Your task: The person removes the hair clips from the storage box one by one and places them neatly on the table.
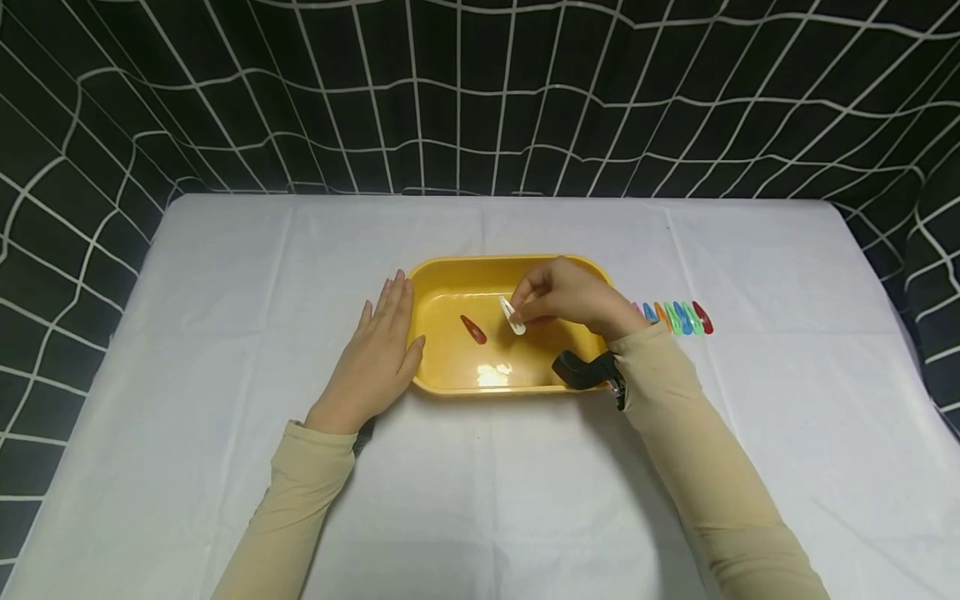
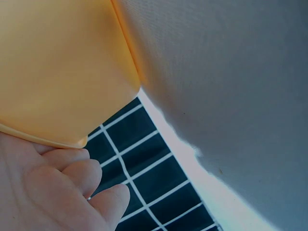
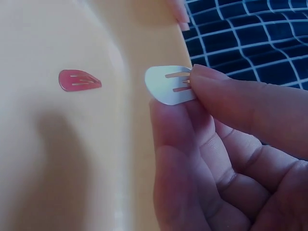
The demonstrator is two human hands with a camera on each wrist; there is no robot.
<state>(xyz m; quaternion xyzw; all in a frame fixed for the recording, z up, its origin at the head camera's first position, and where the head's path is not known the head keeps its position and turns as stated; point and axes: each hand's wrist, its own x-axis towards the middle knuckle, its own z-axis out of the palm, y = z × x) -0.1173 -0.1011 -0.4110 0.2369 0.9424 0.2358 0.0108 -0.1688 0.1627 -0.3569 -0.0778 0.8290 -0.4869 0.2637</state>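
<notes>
A white snap hair clip (image 1: 513, 317) is pinched between thumb and finger of my right hand (image 1: 566, 296), above the floor of a yellow tray (image 1: 450, 379). In the right wrist view the broad end of the white clip (image 3: 166, 84) sticks out past the fingertips. One red hair clip (image 1: 473, 329) lies in the tray, left of the white one. My left hand (image 1: 375, 354) rests against the tray's left rim with its fingers straight, and the left wrist view shows it touching the tray's outer edge (image 2: 57, 142).
Right of the tray, a row of several coloured hair clips (image 1: 678, 317) lies on the white cloth (image 1: 780, 400), partly hidden by the right wrist. A black wrist mount (image 1: 581, 369) hangs over the tray's lower right rim. Dark netting with white lines (image 1: 480, 100) surrounds the table.
</notes>
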